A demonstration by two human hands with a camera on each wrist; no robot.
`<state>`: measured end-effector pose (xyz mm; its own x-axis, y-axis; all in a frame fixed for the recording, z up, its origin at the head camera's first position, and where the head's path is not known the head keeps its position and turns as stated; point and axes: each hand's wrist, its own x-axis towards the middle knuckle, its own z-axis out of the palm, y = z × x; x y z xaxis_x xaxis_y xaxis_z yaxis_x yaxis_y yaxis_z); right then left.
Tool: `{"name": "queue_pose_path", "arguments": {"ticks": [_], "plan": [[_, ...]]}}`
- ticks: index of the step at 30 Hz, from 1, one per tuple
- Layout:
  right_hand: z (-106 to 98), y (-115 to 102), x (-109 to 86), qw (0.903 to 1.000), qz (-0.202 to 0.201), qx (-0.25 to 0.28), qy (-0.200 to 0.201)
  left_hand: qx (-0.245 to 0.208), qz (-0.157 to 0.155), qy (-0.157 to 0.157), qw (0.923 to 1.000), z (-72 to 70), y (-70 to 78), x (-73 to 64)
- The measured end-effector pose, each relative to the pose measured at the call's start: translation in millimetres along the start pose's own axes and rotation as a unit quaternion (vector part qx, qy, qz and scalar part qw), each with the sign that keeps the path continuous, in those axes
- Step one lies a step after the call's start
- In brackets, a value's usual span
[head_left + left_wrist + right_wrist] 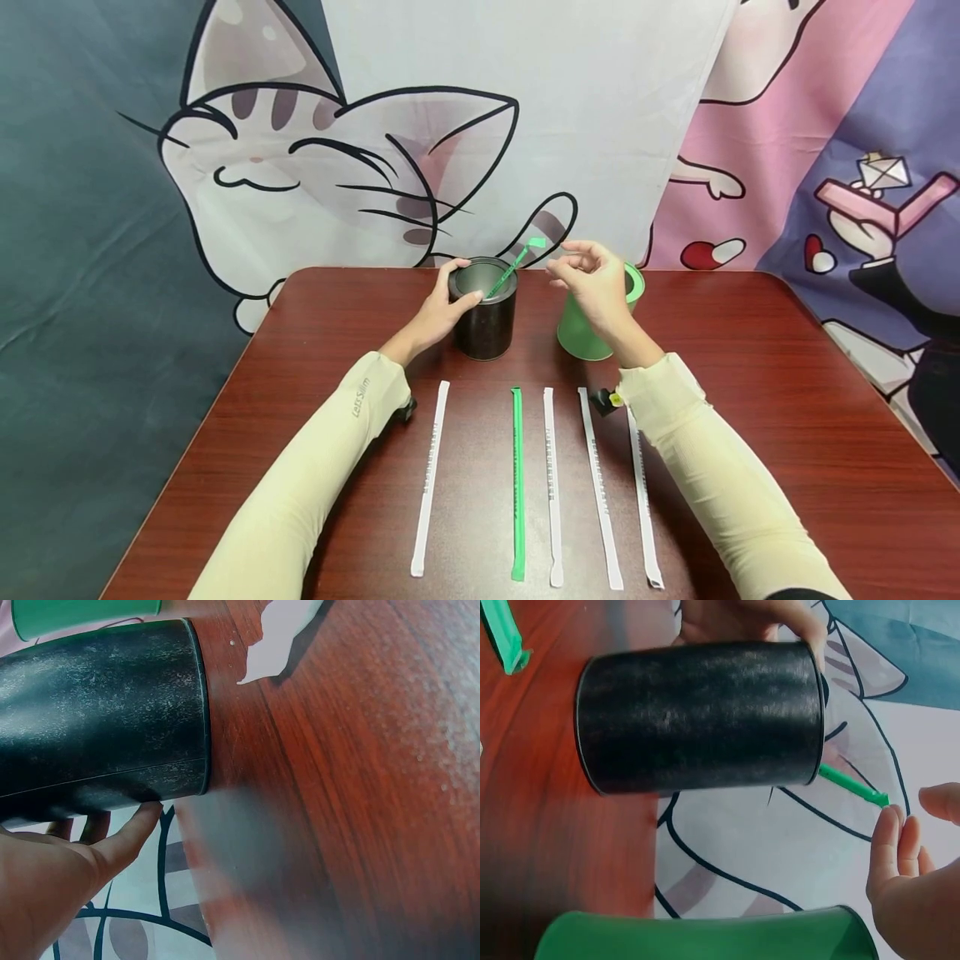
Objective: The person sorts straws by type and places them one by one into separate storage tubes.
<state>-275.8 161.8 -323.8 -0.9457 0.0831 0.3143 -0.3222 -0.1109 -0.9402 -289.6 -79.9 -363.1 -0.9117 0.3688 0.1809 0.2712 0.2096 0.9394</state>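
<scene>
A black can (pixel 483 327) stands upright on the table, its left side held by my left hand (pixel 438 312) with the thumb over the front rim. The left wrist view has my fingers (pixel 131 834) against the can's wall. One green wrapped straw (pixel 516 268) leans inside the can, its top sticking out above the rim. Near that top is my right hand (pixel 596 287), thumb and fingers apart. In the right wrist view the straw's end (pixel 877 797) is close to the fingertips of this hand, and whether they touch cannot be told. Behind the right hand stands a green can (pixel 581 333).
In front of the cans lie several straws in wrappers: a green one (pixel 518 483), a white one (pixel 431 479) to its left, and more white ones (pixel 552 487) to its right. A cartoon cat cloth (pixel 600 108) hangs behind the table (pixel 300 350).
</scene>
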Motion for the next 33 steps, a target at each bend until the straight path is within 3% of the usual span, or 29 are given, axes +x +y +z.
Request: {"name": "queue_pose_path", "arguments": {"ticks": [11, 18, 27, 33], "plan": [[0, 5, -18.9, 0.9988, 0.026, -0.013, -0.038, 0.006, -0.006, 0.002, 1.0, 0.2, -1.0, -0.8], [-1, 10, -31.8, 0.9951, 0.038, -0.064, -0.065, 0.005, -0.018, 0.004, 0.9998, -0.9, -1.4, 1.8], [7, 1, -52.3, 0.9755, 0.015, -0.177, -0.129, 0.004, -0.015, 0.007, 0.9998, -1.7, -3.0, 3.4], [12, 5, -62.2, 0.9685, 0.002, -0.184, -0.168, 0.011, -0.016, 0.004, 0.9998, -1.1, -1.6, 2.8]]}}
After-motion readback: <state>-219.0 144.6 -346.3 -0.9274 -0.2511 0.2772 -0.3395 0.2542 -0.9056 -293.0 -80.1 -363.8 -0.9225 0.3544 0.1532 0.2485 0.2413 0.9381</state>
